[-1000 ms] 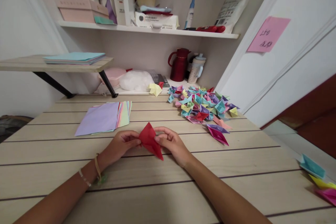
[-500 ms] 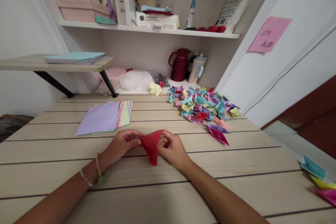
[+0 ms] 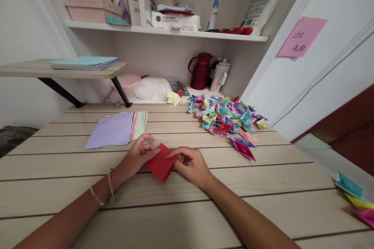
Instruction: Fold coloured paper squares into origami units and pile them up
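Observation:
A folded sheet of red paper (image 3: pixel 161 164), now a flat square standing on one corner, is held between both hands just above the table. My left hand (image 3: pixel 140 152) pinches its left edge, thumb on the front face and the other fingers curled behind. My right hand (image 3: pixel 191 164) grips the right corner, with the index finger lying on the front and the thumb below. A stack of coloured paper sheets (image 3: pixel 111 130), lilac on top, lies beyond my left hand. Past my right hand sits a heap of folded paper boats (image 3: pixel 224 113) in several colours.
A magenta paper boat (image 3: pixel 244 150) lies at the heap's near edge, and several more, one turquoise (image 3: pixel 349 184), sit at the far right. A low raised shelf (image 3: pixel 99 73) on black legs stands at the left. Behind are a red jug (image 3: pixel 201 71) and a tumbler (image 3: pixel 220 76).
The red paper has gone from a pulled-open, pointed triangular form to a flat square. My left fingers have lifted and spread a little; the right index finger has come over the front face.

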A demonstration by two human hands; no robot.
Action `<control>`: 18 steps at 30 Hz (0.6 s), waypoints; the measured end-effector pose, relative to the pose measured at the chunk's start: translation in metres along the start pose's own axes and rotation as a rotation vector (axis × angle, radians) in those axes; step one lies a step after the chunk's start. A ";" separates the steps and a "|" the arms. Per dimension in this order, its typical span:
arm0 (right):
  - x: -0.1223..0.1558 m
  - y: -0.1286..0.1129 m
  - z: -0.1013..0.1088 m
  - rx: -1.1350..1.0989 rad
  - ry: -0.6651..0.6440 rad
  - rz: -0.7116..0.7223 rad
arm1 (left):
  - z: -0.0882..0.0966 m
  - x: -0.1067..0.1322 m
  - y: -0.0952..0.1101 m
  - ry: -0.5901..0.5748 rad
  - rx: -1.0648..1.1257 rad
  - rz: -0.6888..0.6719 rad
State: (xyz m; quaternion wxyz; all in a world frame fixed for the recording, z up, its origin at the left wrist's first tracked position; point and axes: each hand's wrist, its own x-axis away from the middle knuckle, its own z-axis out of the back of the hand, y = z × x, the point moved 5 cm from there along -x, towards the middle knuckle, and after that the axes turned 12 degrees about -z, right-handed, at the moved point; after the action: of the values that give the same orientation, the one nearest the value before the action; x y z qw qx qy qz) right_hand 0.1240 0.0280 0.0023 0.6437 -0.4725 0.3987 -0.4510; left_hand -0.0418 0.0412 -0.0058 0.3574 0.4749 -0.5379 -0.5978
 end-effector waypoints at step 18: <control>-0.014 0.020 0.012 -0.379 0.090 -0.206 | 0.014 -0.002 0.004 0.148 -0.281 -0.093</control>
State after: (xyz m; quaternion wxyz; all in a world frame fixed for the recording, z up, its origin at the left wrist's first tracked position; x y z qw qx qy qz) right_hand 0.1359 0.0470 -0.0132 0.4754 -0.6027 0.4543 -0.4522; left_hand -0.0549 0.0465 -0.0016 0.4308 0.4873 -0.3990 -0.6464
